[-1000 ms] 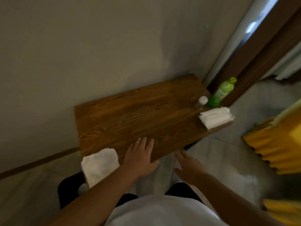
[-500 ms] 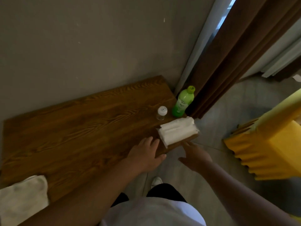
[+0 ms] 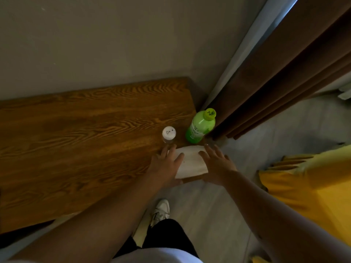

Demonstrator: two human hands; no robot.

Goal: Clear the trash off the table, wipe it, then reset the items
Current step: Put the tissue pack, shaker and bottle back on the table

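Floor (image 3: 212, 215) of pale grey runs under the person, with a white shoe (image 3: 161, 209) planted on it and a bright yellow seat (image 3: 307, 186) just off to their right. Both bare forearms reach forward from a white top toward the near right corner of the table (image 3: 76, 149), a slab of dark, strongly grained wood pushed against the wall.

On that corner lies the white tissue pack (image 3: 190, 160), a soft, flattish, slightly crumpled bundle set at a slant, its near end overhanging the table's edge a little. The left hand (image 3: 165, 164) lies flat, fingers spread, its fingertips over the pack's left end; the right hand (image 3: 216, 164) comes in from the other side, fingers also splayed, touching or nearly touching the pack's right edge. Neither hand has closed around it: both are loose and open, bracketing the pack between them.

Just beyond the left hand stands a small clear shaker (image 3: 168, 134) with a white perforated cap, upright. Beside it, right at the table's right edge, stands a green bottle (image 3: 199, 128) with a lighter green lid.

Farther back the tabletop is bare up to a plain grey-beige wall (image 3: 114, 44). To the right a heavy brown curtain (image 3: 275, 73) hangs to the floor beside a pale strip of frame.
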